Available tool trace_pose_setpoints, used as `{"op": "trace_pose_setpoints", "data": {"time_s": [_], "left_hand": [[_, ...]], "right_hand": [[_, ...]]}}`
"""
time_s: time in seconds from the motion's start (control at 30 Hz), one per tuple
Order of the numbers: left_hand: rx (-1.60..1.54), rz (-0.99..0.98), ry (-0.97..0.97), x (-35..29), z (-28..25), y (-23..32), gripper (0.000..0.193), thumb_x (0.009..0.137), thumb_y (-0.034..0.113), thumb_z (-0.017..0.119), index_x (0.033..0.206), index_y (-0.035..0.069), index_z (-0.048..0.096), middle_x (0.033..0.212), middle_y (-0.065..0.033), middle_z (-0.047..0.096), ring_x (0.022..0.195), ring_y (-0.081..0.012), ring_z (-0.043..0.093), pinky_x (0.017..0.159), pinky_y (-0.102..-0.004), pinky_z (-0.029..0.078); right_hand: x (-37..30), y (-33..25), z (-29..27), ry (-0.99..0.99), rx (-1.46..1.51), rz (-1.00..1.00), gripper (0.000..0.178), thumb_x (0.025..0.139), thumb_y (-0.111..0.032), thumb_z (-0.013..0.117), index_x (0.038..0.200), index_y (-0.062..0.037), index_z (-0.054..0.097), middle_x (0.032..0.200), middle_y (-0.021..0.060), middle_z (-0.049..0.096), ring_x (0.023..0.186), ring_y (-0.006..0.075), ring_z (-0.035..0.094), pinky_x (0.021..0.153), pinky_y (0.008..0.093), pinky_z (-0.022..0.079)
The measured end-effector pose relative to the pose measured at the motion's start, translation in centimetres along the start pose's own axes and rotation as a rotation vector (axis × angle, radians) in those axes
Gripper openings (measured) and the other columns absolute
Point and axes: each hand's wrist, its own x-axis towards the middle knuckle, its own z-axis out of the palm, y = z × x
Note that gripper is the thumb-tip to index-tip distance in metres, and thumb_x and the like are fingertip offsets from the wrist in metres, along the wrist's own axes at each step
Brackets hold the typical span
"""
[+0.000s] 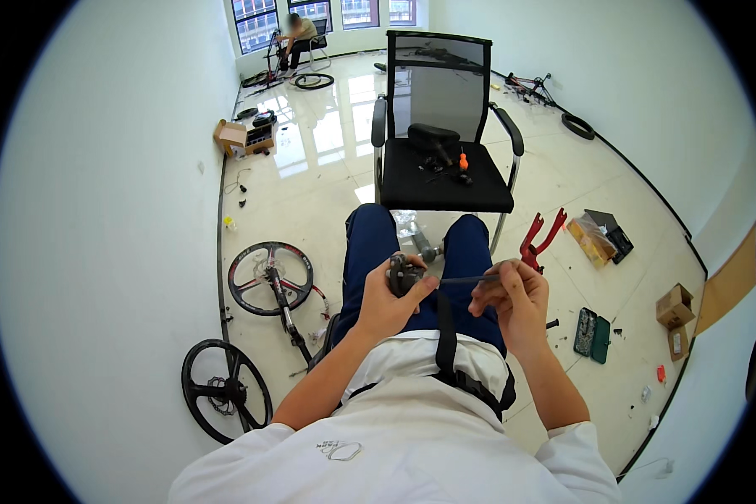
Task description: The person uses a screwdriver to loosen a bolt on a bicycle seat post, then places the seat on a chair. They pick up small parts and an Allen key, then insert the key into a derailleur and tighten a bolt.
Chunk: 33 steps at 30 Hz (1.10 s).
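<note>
While the person sits with knees apart, a small dark metal bicycle part with a thin black cable or rod running from it [405, 274] is held between both hands just above the lap.

Compact and metallic, the part looks rigid and fairly dense for its size, probably a little greasy, so the chunky body is the safest place to grasp, while the slim rod likely flexes and suits only a light pinch. The left hand [388, 304] is closed around the body, thumb up along its side; the right hand [512, 296] has its fingers curled around the rod's right end, wrist bent inward. Forearms rise from the near edge, elbows wide. Beyond the knees stands a black mesh office chair [442, 168] bearing small tools; two black spoked bicycle wheels [270, 277] lie on the glossy floor to the left, a red bicycle fork [539, 238] to the right.
</note>
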Motion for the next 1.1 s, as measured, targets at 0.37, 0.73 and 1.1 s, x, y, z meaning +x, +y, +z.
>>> {"op": "trace_pose_setpoints", "data": {"time_s": [0.37,0.73,1.1], "left_hand": [[0.137,0.069,0.075,0.2,-0.5,0.4,0.029,0.084,0.023,0.074,0.095,0.001,0.059,0.067,-0.0016,0.055,0.048,-0.0077,0.049,0.042,-0.0214,0.037],[0.065,-0.087,0.02,1.1,-2.0,0.8,0.025,0.087,0.02,0.072,0.097,0.0,0.059,0.065,-0.0013,0.054,0.047,-0.0069,0.051,0.036,-0.0227,0.034],[-0.361,-0.536,-0.29,1.2,-2.2,1.1,0.037,0.097,0.04,0.054,0.099,0.003,0.055,0.06,-0.0029,0.047,0.042,-0.0086,0.042,0.034,-0.0204,0.029]], "right_hand": [[0.8,0.3,-1.2,-0.039,-0.566,-0.13,0.03,0.097,-0.021,0.058,0.08,0.0022,0.065,0.054,0.003,0.058,0.041,0.0085,0.051,0.042,0.0206,0.038],[1.5,0.5,-1.8,-0.208,-0.002,0.26,0.055,0.102,-0.039,0.041,0.105,0.0123,0.06,0.073,0.0183,0.066,0.057,0.0239,0.067,0.051,0.0297,0.052],[1.8,-1.3,-2.1,-0.493,-0.232,-0.276,0.027,0.087,-0.004,0.065,0.113,0.0037,0.063,0.111,0.0183,0.066,0.104,0.0237,0.065,0.086,0.0322,0.052]]}}
